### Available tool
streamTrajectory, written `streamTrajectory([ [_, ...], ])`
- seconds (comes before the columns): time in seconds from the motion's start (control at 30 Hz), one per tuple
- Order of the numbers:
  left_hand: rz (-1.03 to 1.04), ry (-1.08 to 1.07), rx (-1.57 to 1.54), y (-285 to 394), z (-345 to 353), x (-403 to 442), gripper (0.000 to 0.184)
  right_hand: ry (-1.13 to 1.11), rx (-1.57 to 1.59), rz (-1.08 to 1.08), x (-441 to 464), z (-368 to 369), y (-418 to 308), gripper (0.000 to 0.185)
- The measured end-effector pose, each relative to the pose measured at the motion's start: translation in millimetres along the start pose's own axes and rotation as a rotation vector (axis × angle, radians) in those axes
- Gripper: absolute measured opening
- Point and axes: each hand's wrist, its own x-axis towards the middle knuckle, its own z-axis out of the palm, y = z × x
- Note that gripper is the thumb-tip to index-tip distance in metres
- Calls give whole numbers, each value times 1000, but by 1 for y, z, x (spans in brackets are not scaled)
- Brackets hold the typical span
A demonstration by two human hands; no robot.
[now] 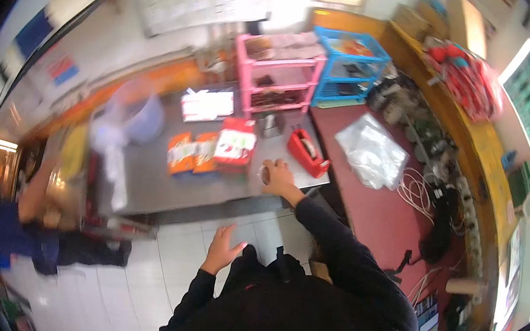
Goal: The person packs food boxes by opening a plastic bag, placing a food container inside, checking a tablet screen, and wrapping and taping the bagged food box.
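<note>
My right hand (280, 178) reaches over the front edge of the metal table (145, 181). Its fingers curl around a small ring-shaped thing (265, 175), whose kind is not plain. Just beyond it stands a red tape dispenser (308, 152) with a roll in it. To the hand's left are a red-and-white packet (235, 142) and two orange packets (191, 155) lying side by side. My left hand (224, 250) hangs in front of the table, fingers apart, holding nothing.
A pink shelf rack (280, 76) and a blue one (350, 70) stand at the back. Clear plastic bags (372, 150) and cables (415, 196) lie on the red table (364, 216). A blurred bucket (143, 112) stands left, near another person (16, 229).
</note>
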Motion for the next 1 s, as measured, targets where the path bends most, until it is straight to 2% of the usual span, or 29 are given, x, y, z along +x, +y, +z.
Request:
streamTrajectory([
  [0.07, 109, -120, 47, 5, 0, 42, 63, -28, 42, 46, 42, 20, 43, 82],
  [0.13, 76, -272, -39, 18, 2, 77, 57, 8, 47, -18, 67, 38, 72, 83],
  [0.23, 71, -268, -82, 44, 12, 120, 53, -30, 23, 24, 73, 10, 74, 84],
  [0.3, 20, -271, -58, 54, 24, 140, 52, 138, 43, -174, 70, -19, 76, 69],
  [0.33, -16, -266, -60, 51, 32, 146, 51, 153, 48, -164, 73, -40, 92, 69],
  [0.4, -65, -261, -107, 33, 61, 151, 51, 367, 480, -323, 69, -97, 145, 52],
  [0.43, -80, -267, -146, 22, 75, 155, 50, 491, 408, -205, 55, -164, 163, 29],
  [0.5, -347, -346, -155, 47, 92, 165, 51, 837, 598, 137, 58, -205, 253, 13],
  [0.57, -373, -436, -128, 63, 107, 178, 51, 1246, 706, 66, 78, -250, 384, 6],
  [0.6, -411, -515, -118, 74, 112, 188, 51, 1339, 540, 252, 75, -286, 421, 12],
  [0.63, -418, -519, -103, 90, 116, 199, 51, 1312, 845, 425, 83, -299, 477, 10],
  [0.67, -452, -565, -96, 107, 120, 209, 50, 1321, 725, 492, 94, -309, 528, 13],
  [0.73, -475, -604, -89, 118, 128, 224, 49, 1261, 295, 444, 113, -331, 592, 22],
  [0.77, -484, -600, -80, 118, 133, 228, 49, 1258, 309, 448, 130, -330, 635, 22],
  [0.8, -504, -567, -50, 117, 137, 231, 49, 1234, 18, 477, 154, -315, 685, 25],
  [0.87, -528, -524, -9, 120, 142, 233, 49, 1220, -370, 461, 183, -292, 724, 37],
  [1.0, -518, -516, 47, 109, 150, 226, 49, 1063, -328, 507, 170, -296, 735, 37],
])
